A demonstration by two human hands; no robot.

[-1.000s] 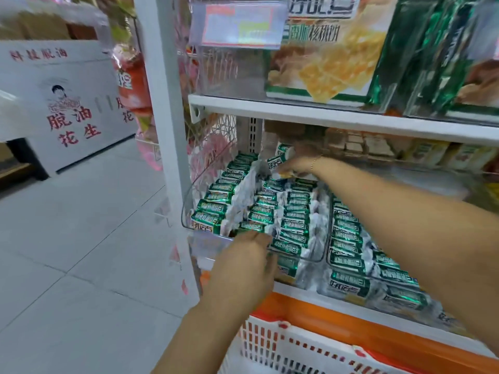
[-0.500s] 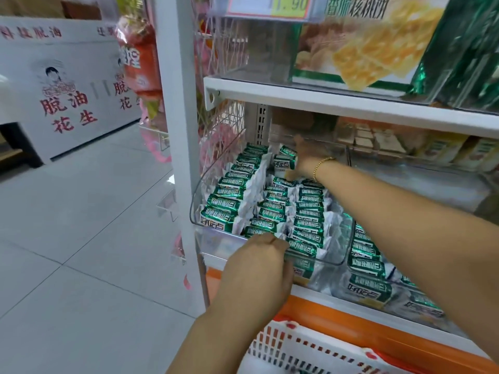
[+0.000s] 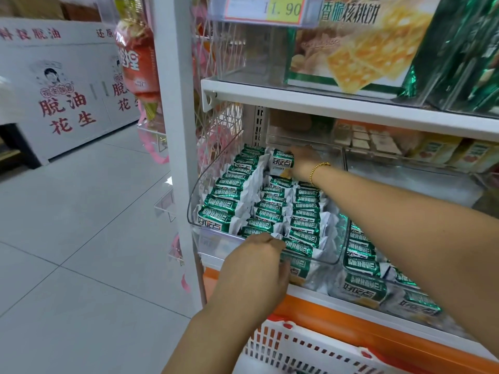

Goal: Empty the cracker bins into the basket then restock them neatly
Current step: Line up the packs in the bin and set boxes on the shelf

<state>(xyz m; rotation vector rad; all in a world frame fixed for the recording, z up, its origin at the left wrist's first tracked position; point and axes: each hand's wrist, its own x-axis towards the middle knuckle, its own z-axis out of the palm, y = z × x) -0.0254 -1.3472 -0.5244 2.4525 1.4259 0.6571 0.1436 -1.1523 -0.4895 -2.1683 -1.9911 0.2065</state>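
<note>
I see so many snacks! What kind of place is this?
Probably a shop: a price tag reads 11.90, clear bins hold rows of green cracker packs, and a shopping basket sits below.

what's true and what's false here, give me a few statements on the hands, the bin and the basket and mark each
1. The right hand holds a cracker packet at the back of the clear bin. True.
2. The left hand reaches into the basket. False: the left hand is above the basket, its fingers curled at the clear bin's front rim.
3. The clear bin is empty. False: rows of green packets fill it.
4. A gold bracelet sits on the right wrist. True.
5. The price tag above reads 11.90. True.
</note>
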